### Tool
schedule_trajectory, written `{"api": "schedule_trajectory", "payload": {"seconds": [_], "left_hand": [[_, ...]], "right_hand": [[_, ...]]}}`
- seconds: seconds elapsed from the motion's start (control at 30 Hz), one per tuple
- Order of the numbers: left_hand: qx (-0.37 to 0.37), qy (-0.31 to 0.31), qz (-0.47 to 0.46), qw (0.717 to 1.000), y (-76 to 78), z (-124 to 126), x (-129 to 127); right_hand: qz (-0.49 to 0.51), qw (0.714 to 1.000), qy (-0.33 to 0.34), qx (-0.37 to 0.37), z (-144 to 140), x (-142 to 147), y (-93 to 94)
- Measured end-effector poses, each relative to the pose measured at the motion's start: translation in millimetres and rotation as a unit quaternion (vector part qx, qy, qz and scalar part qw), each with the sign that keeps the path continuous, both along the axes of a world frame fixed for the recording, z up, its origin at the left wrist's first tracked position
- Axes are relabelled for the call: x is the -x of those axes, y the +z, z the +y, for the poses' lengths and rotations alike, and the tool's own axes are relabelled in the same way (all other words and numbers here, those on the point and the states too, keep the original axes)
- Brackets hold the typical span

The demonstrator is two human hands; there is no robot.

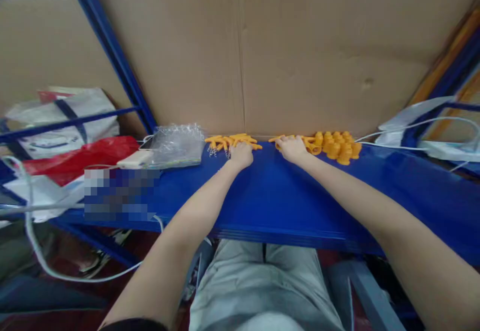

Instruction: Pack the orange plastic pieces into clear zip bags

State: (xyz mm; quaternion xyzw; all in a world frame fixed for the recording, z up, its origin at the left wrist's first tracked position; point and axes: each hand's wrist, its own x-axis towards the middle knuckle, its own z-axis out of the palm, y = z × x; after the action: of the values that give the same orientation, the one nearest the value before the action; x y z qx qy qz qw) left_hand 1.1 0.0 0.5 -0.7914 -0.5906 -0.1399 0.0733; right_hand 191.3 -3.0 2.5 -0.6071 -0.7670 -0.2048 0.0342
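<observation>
Far out at the back of the blue shelf, my left hand (pixel 242 154) is closed over the right end of a pile of thin orange plastic pieces (pixel 222 142). Small loops of chain hang from the pile's left part. My right hand (pixel 292 148) has its fingers curled onto more orange pieces (pixel 308 143), some slim and some with round open ends. An orange tip pokes out beside each hand. The hands hide exactly which piece each one grips. To the right of my right hand stands a group of orange knobbed, cup-like parts (pixel 337 146) in close rows.
A clear plastic bag (pixel 178 146) and a white box-shaped device (pixel 135 159) lie left of the pile. Beyond them are a red bag (pixel 86 158) and a white tote (pixel 71 121). A cardboard panel (pixel 292 61) closes the back. White cables (pixel 386 144) run at the right.
</observation>
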Motion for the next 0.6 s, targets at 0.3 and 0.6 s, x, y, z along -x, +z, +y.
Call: {"api": "schedule_trajectory", "payload": {"seconds": [0.3,0.6], "left_hand": [[-0.007,0.002,-0.016,1.0,8.1,-12.4,-10.4],[0.011,-0.015,-0.008,1.0,8.3,-21.8,-19.7]], "right_hand": [[0.067,0.997,-0.019,-0.03,-15.0,-18.5,13.6],[0.157,0.978,-0.125,-0.06,-37.6,-76.7,39.2]]}}
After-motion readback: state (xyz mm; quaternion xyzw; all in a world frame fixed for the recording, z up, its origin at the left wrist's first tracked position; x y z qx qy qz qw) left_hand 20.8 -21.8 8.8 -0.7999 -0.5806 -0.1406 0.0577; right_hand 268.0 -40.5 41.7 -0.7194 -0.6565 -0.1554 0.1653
